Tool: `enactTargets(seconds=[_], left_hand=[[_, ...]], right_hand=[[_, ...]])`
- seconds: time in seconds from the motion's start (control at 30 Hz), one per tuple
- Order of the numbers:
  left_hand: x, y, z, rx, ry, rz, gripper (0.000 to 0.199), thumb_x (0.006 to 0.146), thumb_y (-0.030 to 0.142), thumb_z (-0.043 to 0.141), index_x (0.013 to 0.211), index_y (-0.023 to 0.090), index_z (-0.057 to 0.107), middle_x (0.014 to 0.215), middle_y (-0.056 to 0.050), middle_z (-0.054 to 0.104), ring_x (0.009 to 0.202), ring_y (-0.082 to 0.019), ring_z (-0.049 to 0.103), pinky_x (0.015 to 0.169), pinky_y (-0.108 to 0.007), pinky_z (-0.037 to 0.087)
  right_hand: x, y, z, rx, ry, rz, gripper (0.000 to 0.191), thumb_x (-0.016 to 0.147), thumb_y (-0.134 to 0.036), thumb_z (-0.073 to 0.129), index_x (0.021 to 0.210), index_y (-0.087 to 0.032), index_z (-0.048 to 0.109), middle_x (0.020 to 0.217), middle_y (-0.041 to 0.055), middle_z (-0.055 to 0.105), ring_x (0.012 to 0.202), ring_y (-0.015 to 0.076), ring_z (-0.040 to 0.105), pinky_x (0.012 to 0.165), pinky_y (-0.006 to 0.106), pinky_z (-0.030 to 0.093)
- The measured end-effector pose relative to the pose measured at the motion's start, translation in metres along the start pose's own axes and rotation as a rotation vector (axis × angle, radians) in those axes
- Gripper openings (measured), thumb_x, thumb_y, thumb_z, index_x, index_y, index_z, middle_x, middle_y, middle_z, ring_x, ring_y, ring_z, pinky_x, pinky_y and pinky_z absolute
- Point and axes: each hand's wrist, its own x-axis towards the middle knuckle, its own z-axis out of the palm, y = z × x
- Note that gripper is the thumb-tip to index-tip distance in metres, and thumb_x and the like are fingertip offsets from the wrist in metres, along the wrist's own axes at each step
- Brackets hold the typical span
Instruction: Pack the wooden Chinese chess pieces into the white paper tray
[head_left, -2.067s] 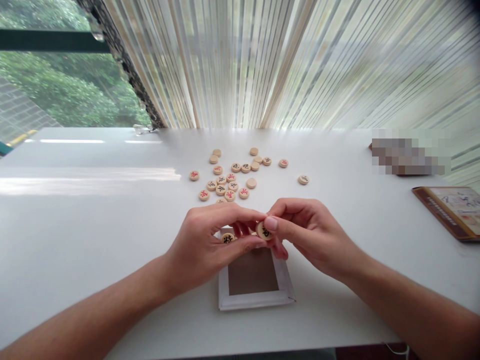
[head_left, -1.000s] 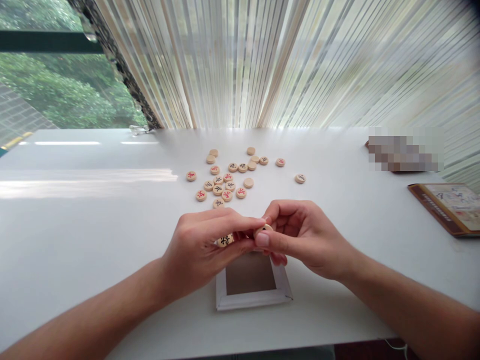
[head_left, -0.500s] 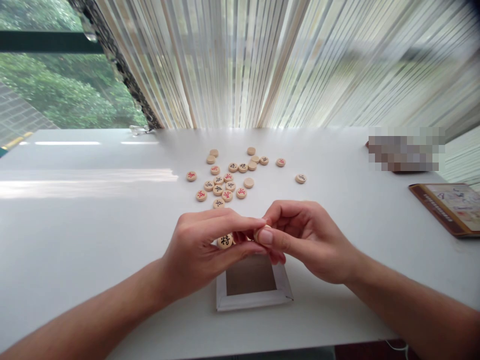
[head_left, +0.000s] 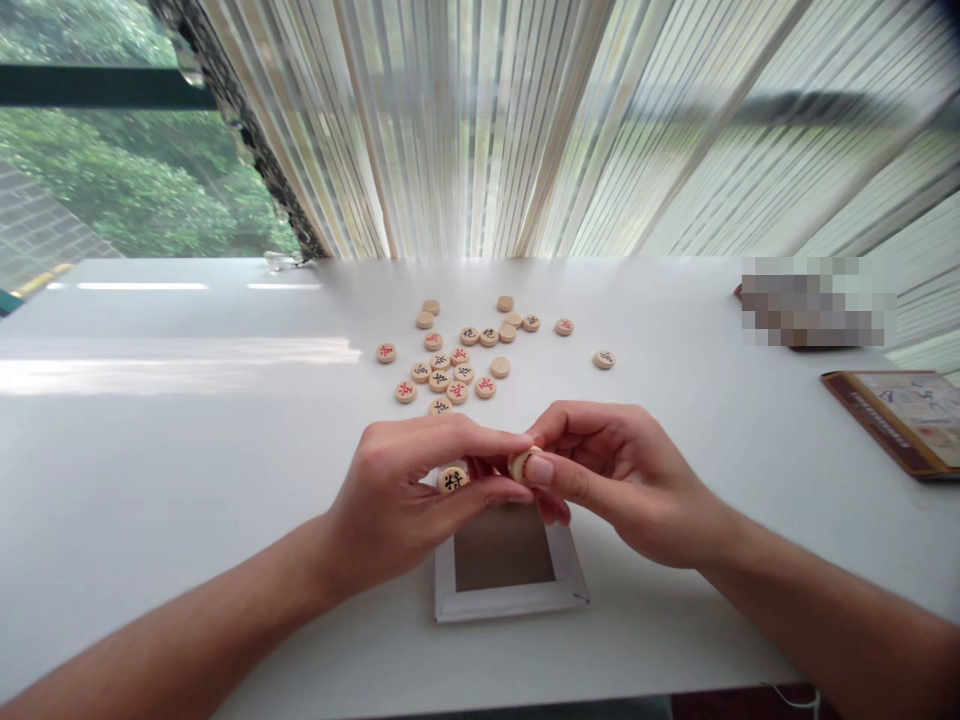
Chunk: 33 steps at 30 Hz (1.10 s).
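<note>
Pieces [head_left: 439,380] all over the middle of the white table [head_left: 187,480], mostly in a loose cluster beyond the hands, with one off by itself to the right. Curtain [head_left: 450,120] hangs across the back, window [head_left: 97,87] and greenery at far left. Over on the right there's a flat brown panel [head_left: 911,420] lying on the table, and behind that a pixelated patch [head_left: 814,302] blots out whatever's there. What's in the way is mostly fingers: the left hand [head_left: 420,490] and right hand [head_left: 630,480] cover the far end of the tray [head_left: 510,602], and the left knuckles clip the nearest bit of the cluster. Right thumb and fingers have a disc [head_left: 517,466] pinched, up over the tray's far end; left fingertips crowd right up to it, but can't tell if they're gripping too. Writing-wise, the easy read is a black 将 on a token [head_left: 453,481] showing through the gap between left thumb and fingers, no clue if it's held or sitting in the tray. The cluster has red and black characters, too small to swear to, plus some plain faces. Brown panel has pale lettering on its dark strip, unreadable at this size, beside a printed picture.
</note>
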Motion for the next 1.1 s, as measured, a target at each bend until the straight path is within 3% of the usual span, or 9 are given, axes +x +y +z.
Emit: enactTargets(seconds=[0.23, 0.43, 0.7, 0.83, 1.1], left_hand=[[0.001, -0.003, -0.001, -0.052, 0.029, -0.064, 0.022, 0.087, 0.018, 0.087, 0.108, 0.02, 0.083, 0.093, -0.006, 0.085, 0.077, -0.016, 0.079, 0.07, -0.023, 0.066], [0.004, -0.004, -0.001, -0.116, 0.074, -0.12, 0.024, 0.085, 0.017, 0.088, 0.108, 0.017, 0.082, 0.096, -0.007, 0.085, 0.078, -0.016, 0.08, 0.071, -0.021, 0.067], [0.003, -0.007, 0.0, -0.098, 0.08, -0.119, 0.025, 0.085, 0.015, 0.088, 0.108, 0.017, 0.08, 0.089, -0.004, 0.083, 0.076, -0.014, 0.079, 0.071, -0.02, 0.067], [0.002, -0.009, 0.001, -0.075, 0.111, -0.113, 0.026, 0.083, 0.019, 0.09, 0.107, 0.019, 0.078, 0.09, -0.003, 0.083, 0.078, -0.016, 0.08, 0.073, -0.024, 0.069], [0.003, -0.009, 0.0, -0.057, 0.098, -0.085, 0.023, 0.084, 0.017, 0.089, 0.105, 0.02, 0.079, 0.089, -0.002, 0.083, 0.077, -0.014, 0.079, 0.069, -0.021, 0.066]], right_hand=[[0.0, 0.003, -0.001, -0.04, 0.002, -0.052, 0.019, 0.084, -0.025, 0.091, 0.097, -0.018, 0.079, 0.076, 0.0028, 0.075, 0.065, 0.0138, 0.069, 0.061, 0.023, 0.059], [-0.003, 0.013, -0.006, -0.181, 0.11, -0.222, 0.038, 0.081, -0.014, 0.092, 0.114, -0.021, 0.076, 0.091, 0.0034, 0.078, 0.082, 0.0164, 0.074, 0.075, 0.026, 0.063], [-0.002, 0.017, -0.008, -0.338, 0.134, -0.335, 0.022, 0.09, -0.022, 0.085, 0.11, -0.022, 0.075, 0.093, 0.0058, 0.078, 0.083, 0.0189, 0.075, 0.072, 0.03, 0.065], [-0.002, 0.019, -0.009, -0.363, 0.148, -0.353, 0.023, 0.09, -0.024, 0.085, 0.111, -0.022, 0.075, 0.095, 0.0068, 0.079, 0.084, 0.0199, 0.076, 0.072, 0.031, 0.066], [-0.002, 0.022, -0.011, -0.365, 0.139, -0.381, 0.029, 0.089, -0.013, 0.085, 0.114, -0.024, 0.076, 0.097, 0.0045, 0.078, 0.083, 0.0179, 0.075, 0.073, 0.029, 0.065]])
